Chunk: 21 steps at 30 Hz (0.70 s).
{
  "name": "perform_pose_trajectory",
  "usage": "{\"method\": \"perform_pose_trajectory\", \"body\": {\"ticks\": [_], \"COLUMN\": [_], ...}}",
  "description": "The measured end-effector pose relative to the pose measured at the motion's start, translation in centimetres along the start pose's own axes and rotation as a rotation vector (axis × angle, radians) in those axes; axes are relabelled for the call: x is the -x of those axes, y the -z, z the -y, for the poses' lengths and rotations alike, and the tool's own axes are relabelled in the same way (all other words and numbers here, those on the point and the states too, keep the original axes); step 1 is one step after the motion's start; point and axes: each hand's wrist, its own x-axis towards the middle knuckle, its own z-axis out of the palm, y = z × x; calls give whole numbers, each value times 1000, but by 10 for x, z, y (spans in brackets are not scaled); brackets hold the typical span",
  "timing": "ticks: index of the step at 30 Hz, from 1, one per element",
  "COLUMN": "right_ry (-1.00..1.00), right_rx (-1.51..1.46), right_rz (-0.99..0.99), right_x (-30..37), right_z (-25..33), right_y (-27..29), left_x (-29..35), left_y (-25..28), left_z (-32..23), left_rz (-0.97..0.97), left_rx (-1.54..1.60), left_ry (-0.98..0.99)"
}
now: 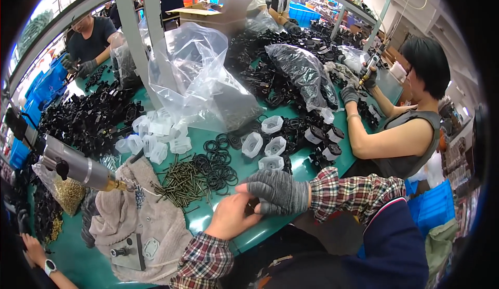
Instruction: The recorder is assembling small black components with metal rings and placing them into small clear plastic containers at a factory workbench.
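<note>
My left hand [228, 217] is bare, and my right hand [278, 191] wears a grey fingerless glove. They meet over the near edge of the green table [260, 230], fingers curled together. Whatever lies between them is hidden behind the fingers. Just beyond my left hand is a heap of long brassy screws [179, 182]. Black rubber rings [221, 159] lie in a pile beside the screws. Past my right hand stand several translucent octagonal cups [253, 144], close to black molded parts [326, 152] with clear fronts.
At left, a power screwdriver [86, 168] hangs over a beige cloth [117, 206] bearing a metal fixture [130, 252]. A large clear bag [200, 81] and heaps of black parts [88, 114] cover the far side. Co-workers sit at right and far left; another person's hand [35, 250] shows lower left.
</note>
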Motion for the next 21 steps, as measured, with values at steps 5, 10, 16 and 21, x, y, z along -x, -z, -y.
{"method": "perform_pose_trajectory", "body": {"ticks": [5, 10, 16, 21], "right_ry": [-134, -519, -141, -79], "right_rx": [-3, -248, 124, 324], "right_rz": [1, 33, 265, 382], "right_x": [-6, -9, -13, -15], "right_z": [10, 22, 17, 18], "right_y": [0, 1, 27, 27], "left_x": [3, 7, 11, 11], "left_y": [-4, -3, -2, -1], "left_z": [7, 8, 9, 11], "left_rz": [-93, -74, -125, -123], "left_rx": [-61, -104, -129, -125], "left_ry": [-57, -36, -106, -129]}}
